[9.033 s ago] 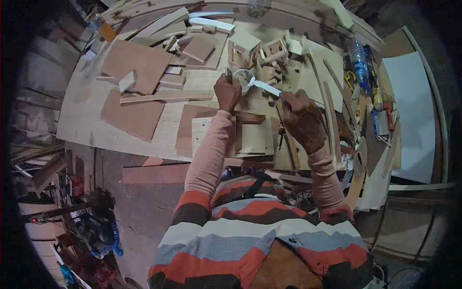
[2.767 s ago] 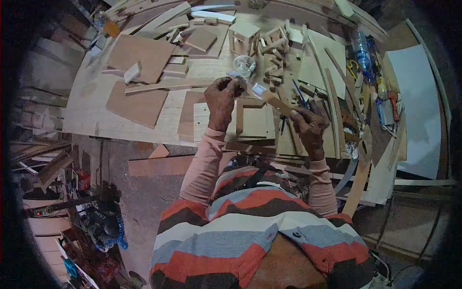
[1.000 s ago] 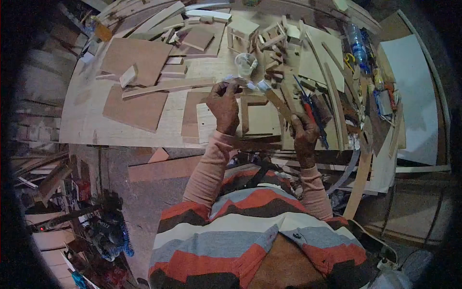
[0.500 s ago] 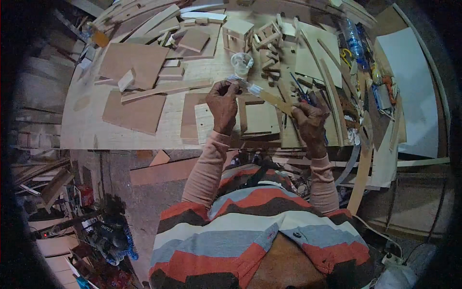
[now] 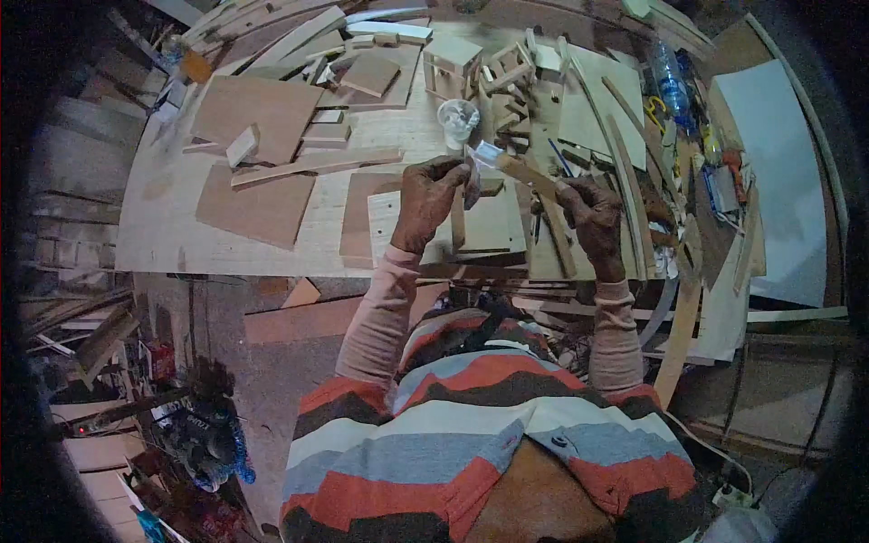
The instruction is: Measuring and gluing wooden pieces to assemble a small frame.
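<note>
My right hand (image 5: 593, 217) is closed round one end of a flat, narrow wooden stick (image 5: 529, 176). A whitish, shiny tip (image 5: 490, 155) on the stick points up and left, close to my left fingers. My left hand (image 5: 425, 201) pinches a small thin pale piece (image 5: 472, 185), its kind too blurred to make out. Just beyond both hands stands a clear plastic cup (image 5: 455, 136) with white stuff inside. Beneath them lie pale wooden boards (image 5: 493, 226), one with a darker strip along its edge.
Brown flat panels (image 5: 258, 206) and a long wooden strip (image 5: 317, 168) lie on the left of the workbench (image 5: 154, 235). Small wooden frames (image 5: 453, 56) and offcuts stand at the back. Long strips, a plastic bottle (image 5: 670, 81) and tools crowd the right side.
My left hand has moved slightly right and turned, so the small piece now hangs down from the fingers. The stick has shifted right and upward, with its whitish tip near them.
</note>
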Demonstrator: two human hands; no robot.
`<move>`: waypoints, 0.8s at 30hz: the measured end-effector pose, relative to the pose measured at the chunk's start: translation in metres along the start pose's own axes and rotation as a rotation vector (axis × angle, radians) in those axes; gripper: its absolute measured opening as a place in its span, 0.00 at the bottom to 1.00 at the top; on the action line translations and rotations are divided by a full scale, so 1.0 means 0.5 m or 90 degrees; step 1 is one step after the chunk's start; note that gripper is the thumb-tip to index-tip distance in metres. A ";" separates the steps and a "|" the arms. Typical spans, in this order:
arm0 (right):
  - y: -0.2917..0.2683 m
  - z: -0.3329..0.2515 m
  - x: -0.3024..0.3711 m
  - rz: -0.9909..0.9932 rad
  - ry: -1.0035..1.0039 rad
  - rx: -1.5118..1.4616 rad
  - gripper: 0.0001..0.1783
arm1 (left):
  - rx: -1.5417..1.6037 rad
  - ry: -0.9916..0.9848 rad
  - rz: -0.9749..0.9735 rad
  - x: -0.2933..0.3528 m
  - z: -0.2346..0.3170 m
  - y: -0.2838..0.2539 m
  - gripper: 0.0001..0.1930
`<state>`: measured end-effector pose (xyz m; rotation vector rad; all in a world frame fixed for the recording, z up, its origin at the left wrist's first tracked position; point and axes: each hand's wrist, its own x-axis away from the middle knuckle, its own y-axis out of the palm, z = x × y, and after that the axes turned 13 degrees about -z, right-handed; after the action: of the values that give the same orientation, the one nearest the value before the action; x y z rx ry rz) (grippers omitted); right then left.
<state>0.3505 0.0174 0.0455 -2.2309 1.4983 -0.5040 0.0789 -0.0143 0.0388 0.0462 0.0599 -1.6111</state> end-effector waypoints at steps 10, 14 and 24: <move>0.005 -0.016 -0.017 0.083 -0.200 0.031 0.14 | -0.119 0.014 -0.016 -0.012 -0.049 -0.014 0.14; 0.008 -0.014 -0.012 0.039 -0.109 0.219 0.14 | -0.071 -0.053 0.014 -0.015 -0.024 -0.005 0.14; 0.014 -0.034 -0.014 0.071 -0.131 0.011 0.14 | -0.035 -0.051 0.080 -0.025 -0.034 0.000 0.12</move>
<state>0.3342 0.0194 0.0558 -2.1000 1.4936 -0.2429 0.0793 -0.0008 0.0225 -0.0554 0.0383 -1.4842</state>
